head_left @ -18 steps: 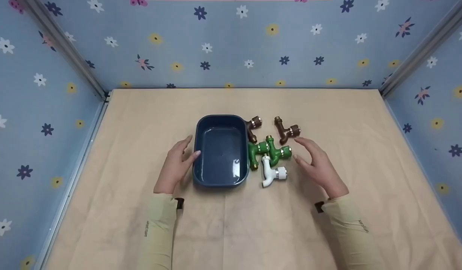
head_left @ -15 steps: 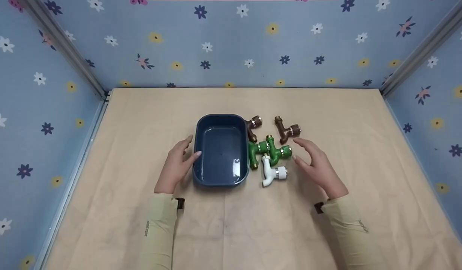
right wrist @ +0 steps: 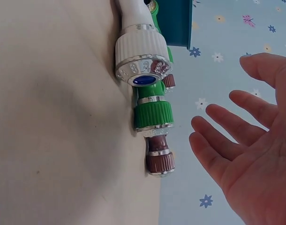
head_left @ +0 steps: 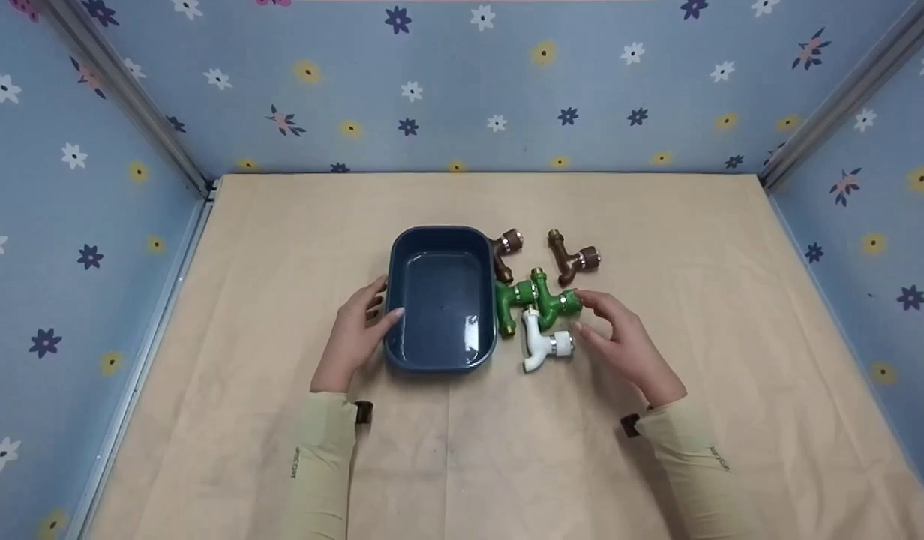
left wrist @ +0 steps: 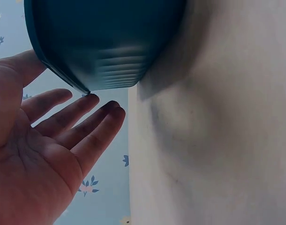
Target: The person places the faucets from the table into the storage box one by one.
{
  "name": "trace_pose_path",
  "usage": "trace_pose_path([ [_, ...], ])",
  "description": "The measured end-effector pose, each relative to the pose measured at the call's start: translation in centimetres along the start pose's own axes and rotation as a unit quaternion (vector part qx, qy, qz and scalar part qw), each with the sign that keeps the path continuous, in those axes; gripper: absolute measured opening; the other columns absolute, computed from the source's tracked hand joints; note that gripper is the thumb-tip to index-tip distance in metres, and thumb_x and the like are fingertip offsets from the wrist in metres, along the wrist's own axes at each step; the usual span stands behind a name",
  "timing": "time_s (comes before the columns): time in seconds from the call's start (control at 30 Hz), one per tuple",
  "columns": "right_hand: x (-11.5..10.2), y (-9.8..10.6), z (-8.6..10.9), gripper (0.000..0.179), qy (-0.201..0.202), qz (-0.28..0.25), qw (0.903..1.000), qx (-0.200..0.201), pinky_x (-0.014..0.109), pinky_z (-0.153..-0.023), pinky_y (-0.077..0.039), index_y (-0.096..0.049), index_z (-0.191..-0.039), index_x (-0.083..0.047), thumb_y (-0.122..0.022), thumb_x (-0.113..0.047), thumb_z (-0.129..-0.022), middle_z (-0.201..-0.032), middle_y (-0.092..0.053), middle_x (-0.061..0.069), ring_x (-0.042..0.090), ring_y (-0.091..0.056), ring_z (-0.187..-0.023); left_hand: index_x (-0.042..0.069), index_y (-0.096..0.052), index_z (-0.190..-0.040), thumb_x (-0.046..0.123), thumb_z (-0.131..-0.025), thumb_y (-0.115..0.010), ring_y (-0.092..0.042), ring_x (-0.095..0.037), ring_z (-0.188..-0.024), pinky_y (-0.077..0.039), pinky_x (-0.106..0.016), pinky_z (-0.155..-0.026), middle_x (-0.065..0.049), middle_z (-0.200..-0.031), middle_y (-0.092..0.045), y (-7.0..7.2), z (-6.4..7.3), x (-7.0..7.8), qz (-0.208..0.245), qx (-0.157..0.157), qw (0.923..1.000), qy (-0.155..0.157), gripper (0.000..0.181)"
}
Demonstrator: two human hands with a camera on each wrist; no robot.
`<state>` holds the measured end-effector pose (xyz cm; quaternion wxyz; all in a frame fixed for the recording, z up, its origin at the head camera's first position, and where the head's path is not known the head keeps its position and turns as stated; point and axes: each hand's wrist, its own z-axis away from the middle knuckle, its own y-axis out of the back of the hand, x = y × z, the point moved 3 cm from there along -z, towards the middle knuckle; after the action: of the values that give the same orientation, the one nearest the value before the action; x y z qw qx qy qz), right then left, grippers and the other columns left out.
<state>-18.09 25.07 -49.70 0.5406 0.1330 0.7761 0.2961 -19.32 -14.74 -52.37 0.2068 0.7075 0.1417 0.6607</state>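
A dark blue plastic tub (head_left: 441, 300) stands on the cloth. My left hand (head_left: 353, 330) is at its left side, thumb at the rim and relaxed fingers spread along the outside; in the left wrist view, fingertips sit right at the rim. Just right of the tub lie several taps: a white tap (head_left: 535, 345) in front, a green tap (head_left: 505, 311) against the tub wall, another green tap (head_left: 550, 309) beside it. My right hand (head_left: 628, 349) hovers with loosely bent fingers near the green and white handles. In the right wrist view, nothing is in it.
Behind the green taps lie a brown tap (head_left: 505, 262), partly hidden by the tub, and a second brown tap (head_left: 567, 262) farther right. Beige cloth (head_left: 462, 465) covers the table. Blue flowered panels (head_left: 462, 90) enclose the back and sides.
My right hand has moved left and slightly toward me, closer to the green and white tap handles. My left hand has barely shifted at the tub. The tub and taps stay put.
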Motion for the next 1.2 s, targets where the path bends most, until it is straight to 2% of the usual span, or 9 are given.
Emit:
trace_pose_path([
  [0.13, 0.2, -0.5, 0.1, 0.045, -0.010, -0.006, 0.9999, -0.006, 0.043, -0.102, -0.038, -0.053, -0.131, 0.002, -0.068, -0.003, -0.088, -0.131, -0.055, 0.015, 0.026, -0.049, -0.122, 0.009, -0.035, -0.148, 0.026, -0.094, -0.063, -0.045, -0.032, -0.127, -0.040, -0.039, -0.103, -0.012, -0.144, -0.041, -0.2, 0.1, -0.1, 0.017, 0.000, 0.9998, -0.005, 0.063],
  [0.27, -0.3, -1.0, 0.3, 0.044, -0.018, -0.033, 0.9992, -0.016, 0.049, -0.102, -0.038, -0.052, -0.130, 0.005, -0.066, 0.000, -0.089, -0.130, -0.054, 0.021, 0.035, -0.050, -0.120, 0.009, -0.035, -0.148, 0.027, -0.094, -0.063, -0.046, -0.031, -0.127, -0.041, -0.038, -0.101, -0.012, -0.146, -0.040, -0.3, 0.1, -0.2, 0.026, -0.002, 0.9997, -0.002, 0.064],
  [0.37, -1.4, -1.1, 0.4, 0.044, -0.024, -0.060, 0.9975, -0.028, 0.054, -0.101, -0.037, -0.051, -0.130, 0.008, -0.064, 0.003, -0.089, -0.129, -0.052, 0.025, 0.043, -0.049, -0.118, 0.010, -0.035, -0.148, 0.027, -0.094, -0.063, -0.046, -0.031, -0.127, -0.042, -0.038, -0.100, -0.012, -0.147, -0.038, -0.5, 0.1, -0.3, 0.028, -0.006, 0.9996, 0.005, 0.064],
  [0.53, -3.1, -1.0, 0.5, 0.045, -0.044, -0.097, 0.9923, -0.063, 0.055, -0.102, -0.036, -0.049, -0.131, 0.009, -0.063, 0.005, -0.088, -0.132, -0.050, 0.026, 0.045, -0.048, -0.119, 0.010, -0.036, -0.148, 0.024, -0.093, -0.064, -0.047, -0.034, -0.125, -0.042, -0.040, -0.100, -0.014, -0.147, -0.037, -0.6, 0.2, -0.3, 0.034, -0.004, 0.9994, 0.005, 0.063],
  [0.8, -2.5, -1.3, 0.7, 0.050, -0.072, -0.157, 0.9810, -0.088, 0.056, -0.104, -0.032, -0.046, -0.133, 0.009, -0.065, 0.006, -0.086, -0.131, -0.048, 0.032, 0.048, -0.043, -0.123, 0.012, -0.035, -0.149, 0.023, -0.093, -0.064, -0.048, -0.034, -0.124, -0.043, -0.040, -0.099, -0.013, -0.148, -0.037, -0.8, 0.2, -0.5, 0.039, -0.001, 0.9992, 0.008, 0.064],
  [1.2, -2.1, -1.6, 0.9, 0.057, -0.092, -0.168, 0.9764, -0.100, 0.054, -0.103, -0.035, -0.043, -0.134, 0.011, -0.069, 0.006, -0.083, -0.129, -0.049, 0.032, 0.047, -0.045, -0.122, 0.017, -0.035, -0.149, 0.018, -0.094, -0.063, -0.050, -0.030, -0.123, -0.044, -0.036, -0.098, -0.010, -0.149, -0.035, -0.8, 0.2, -0.5, 0.051, -0.006, 0.9982, 0.033, 0.063],
])
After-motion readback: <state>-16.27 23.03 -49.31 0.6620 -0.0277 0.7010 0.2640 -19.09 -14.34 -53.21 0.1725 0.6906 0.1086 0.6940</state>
